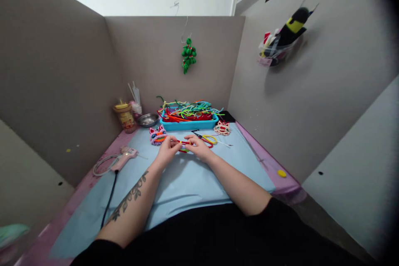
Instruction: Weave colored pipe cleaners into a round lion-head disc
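My left hand [166, 150] and my right hand [198, 147] meet over the light blue mat [187, 178], fingers pinched on a red pipe cleaner piece [184, 144] held between them. A pink and multicoloured pipe cleaner figure [157, 135] lies just beyond my left hand. Scissors with yellow handles [207, 137] lie just beyond my right hand. Behind them stands a blue tray [188, 124] heaped with several coloured pipe cleaners.
A pink glue gun [125, 157] with a black cord lies at the left. A jar [125, 117], a metal bowl [147, 120] and a white-red figure [222, 128] stand near the tray. Grey partition walls enclose the desk; a green ornament [188, 55] hangs at the back.
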Demonstrator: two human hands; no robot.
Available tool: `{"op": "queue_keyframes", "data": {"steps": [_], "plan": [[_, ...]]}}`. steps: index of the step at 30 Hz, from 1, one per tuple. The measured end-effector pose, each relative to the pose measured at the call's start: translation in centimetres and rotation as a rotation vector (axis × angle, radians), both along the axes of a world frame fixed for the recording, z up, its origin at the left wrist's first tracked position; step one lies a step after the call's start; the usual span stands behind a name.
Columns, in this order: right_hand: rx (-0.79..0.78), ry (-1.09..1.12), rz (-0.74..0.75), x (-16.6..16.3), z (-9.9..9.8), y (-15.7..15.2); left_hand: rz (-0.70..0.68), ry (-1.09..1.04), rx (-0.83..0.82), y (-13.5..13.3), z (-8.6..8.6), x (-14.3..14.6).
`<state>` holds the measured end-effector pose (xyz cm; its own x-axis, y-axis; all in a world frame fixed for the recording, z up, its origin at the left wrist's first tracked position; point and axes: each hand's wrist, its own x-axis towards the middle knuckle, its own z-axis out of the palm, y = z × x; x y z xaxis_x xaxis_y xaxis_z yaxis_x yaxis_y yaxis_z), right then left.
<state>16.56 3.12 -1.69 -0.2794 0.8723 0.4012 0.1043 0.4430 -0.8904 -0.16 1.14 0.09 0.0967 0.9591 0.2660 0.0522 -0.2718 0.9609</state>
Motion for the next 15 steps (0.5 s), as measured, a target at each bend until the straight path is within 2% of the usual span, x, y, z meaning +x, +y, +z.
{"op": "queue_keyframes", "data": {"steps": [3, 9, 12, 15], "plan": [[-0.084, 0.117, -0.004, -0.1, -0.2, 0.1, 0.039, 0.050, 0.023, 0.1, 0.1, -0.2], [-0.595, 0.556, 0.152, 0.6, 0.3, 0.8, 0.147, 0.103, 0.116, 0.3, 0.2, -0.6], [-0.710, 0.704, 0.213, 0.9, 0.5, 0.9, 0.125, 0.243, 0.159, 0.0, 0.0, -0.4], [-0.755, 0.758, 0.304, 0.8, 0.4, 0.9, 0.075, 0.337, 0.236, -0.2, -0.5, 0.0]]}}
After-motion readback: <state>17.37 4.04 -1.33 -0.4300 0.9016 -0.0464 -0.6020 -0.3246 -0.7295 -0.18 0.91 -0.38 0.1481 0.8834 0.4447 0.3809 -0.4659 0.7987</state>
